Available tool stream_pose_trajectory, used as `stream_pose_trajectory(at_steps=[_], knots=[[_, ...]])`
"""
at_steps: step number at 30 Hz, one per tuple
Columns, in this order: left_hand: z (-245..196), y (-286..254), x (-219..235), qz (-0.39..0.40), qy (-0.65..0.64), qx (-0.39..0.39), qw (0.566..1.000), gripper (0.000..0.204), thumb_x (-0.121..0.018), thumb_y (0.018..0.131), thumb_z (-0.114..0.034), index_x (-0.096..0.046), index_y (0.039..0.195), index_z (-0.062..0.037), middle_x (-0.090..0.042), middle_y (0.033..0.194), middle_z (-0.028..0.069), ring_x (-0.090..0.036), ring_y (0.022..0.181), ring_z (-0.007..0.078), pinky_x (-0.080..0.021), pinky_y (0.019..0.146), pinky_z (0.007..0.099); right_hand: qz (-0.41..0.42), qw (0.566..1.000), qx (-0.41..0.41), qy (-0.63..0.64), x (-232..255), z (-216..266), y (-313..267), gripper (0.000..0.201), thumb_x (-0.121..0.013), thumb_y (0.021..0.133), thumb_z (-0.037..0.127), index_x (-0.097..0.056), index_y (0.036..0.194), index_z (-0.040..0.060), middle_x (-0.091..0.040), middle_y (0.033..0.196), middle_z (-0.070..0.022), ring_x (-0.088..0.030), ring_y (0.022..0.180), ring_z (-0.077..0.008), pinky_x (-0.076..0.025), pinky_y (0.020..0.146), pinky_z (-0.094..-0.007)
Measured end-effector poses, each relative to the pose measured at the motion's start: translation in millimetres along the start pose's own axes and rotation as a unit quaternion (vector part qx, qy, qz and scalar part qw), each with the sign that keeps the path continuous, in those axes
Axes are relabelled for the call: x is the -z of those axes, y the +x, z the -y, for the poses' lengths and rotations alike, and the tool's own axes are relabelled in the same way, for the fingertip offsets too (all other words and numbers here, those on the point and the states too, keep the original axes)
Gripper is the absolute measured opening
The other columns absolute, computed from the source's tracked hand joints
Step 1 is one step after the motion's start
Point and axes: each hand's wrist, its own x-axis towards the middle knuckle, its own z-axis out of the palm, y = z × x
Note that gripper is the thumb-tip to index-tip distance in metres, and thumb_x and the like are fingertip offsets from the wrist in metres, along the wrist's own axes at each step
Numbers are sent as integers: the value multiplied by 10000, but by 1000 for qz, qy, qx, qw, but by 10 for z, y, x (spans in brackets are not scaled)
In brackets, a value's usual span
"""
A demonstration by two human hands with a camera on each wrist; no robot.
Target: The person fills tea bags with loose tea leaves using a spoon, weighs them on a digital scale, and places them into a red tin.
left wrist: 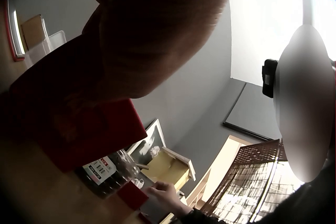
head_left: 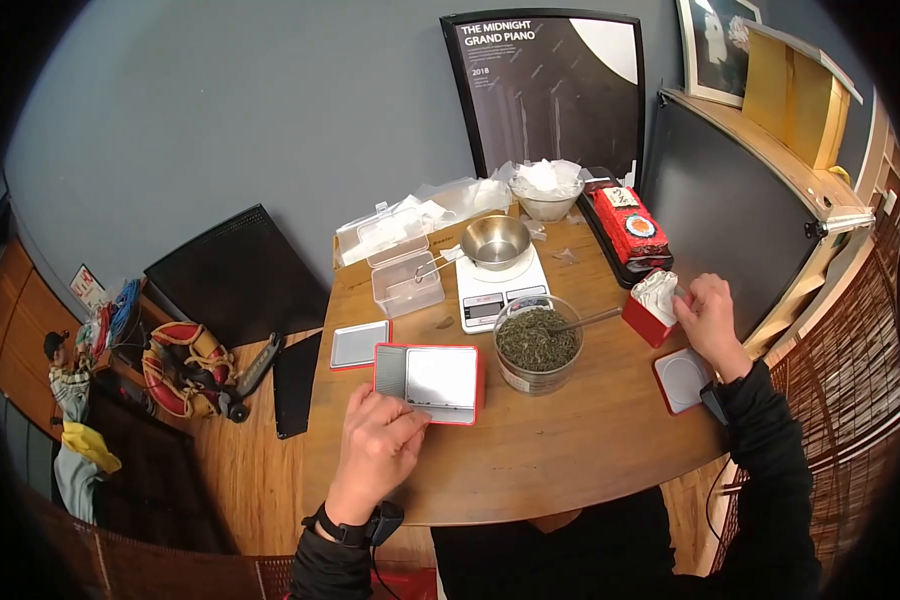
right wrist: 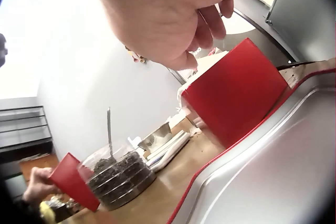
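Note:
My left hand (head_left: 375, 440) pinches the near side of a red tin (head_left: 480, 385), tilted so its silvery inside faces the head camera; dark bits lie along its lower inner wall. At the right, my right hand (head_left: 708, 310) has bent fingers at the crumpled white liner (head_left: 656, 293) in a second red tin (head_left: 648, 324); in the right wrist view the thumb is right at that tin's rim (right wrist: 191, 85). Between the hands stands a clear round jar (head_left: 537, 380) of dried green leaves (head_left: 538, 338), a metal spoon (head_left: 595, 319) stuck in them.
Behind the jar, a metal bowl (head_left: 496, 243) sits on a white scale (head_left: 477, 320). One red-rimmed lid (head_left: 360, 345) lies left, another (head_left: 682, 382) right. A clear plastic box (head_left: 408, 290), a red package (head_left: 635, 238) on a black tray and a glass bowl (head_left: 547, 205) stand farther back.

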Motion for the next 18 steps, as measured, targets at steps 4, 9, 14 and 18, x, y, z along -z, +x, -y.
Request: stream_pose_trajectory(at_steps=[4, 9, 14, 18], knots=[[-122, -83, 87, -1, 56, -18, 998, 233, -780, 589, 36, -746, 781, -91, -613, 727, 24, -604, 724, 224, -456, 874, 456, -134, 985, 104, -24, 155, 239, 5, 239, -735, 711, 28, -502, 666, 53, -577, 802, -96, -546, 840, -297, -407, 753, -392], [-285, -127, 216, -14, 92, -39, 995, 255, -774, 569, 40, -741, 777, -103, -596, 719, 1, -600, 718, 200, -438, 892, 466, -124, 977, 171, 41, 344, 737, -135, 214, -766, 679, 27, -559, 731, 36, -623, 882, -111, -562, 867, -307, -438, 760, -410], [-517, -110, 283, -6, 89, -63, 994, 263, -764, 572, 30, -739, 787, -120, -589, 713, -10, -595, 718, 186, -427, 920, 476, 45, 943, 240, 224, 270, 1495, -339, 750, -887, 654, 213, -556, 1288, -12, -615, 1223, -180, -587, 1133, -361, -481, 921, -440], [-763, 1, 325, 34, 80, -91, 992, 246, -753, 584, 6, -738, 794, -122, -584, 713, -19, -588, 720, 181, -423, 937, 484, 68, 911, 245, 324, 84, 2000, -369, 1032, -918, 644, 320, -358, 1450, -2, -493, 1409, -207, -509, 1276, -380, -434, 1017, -465]])
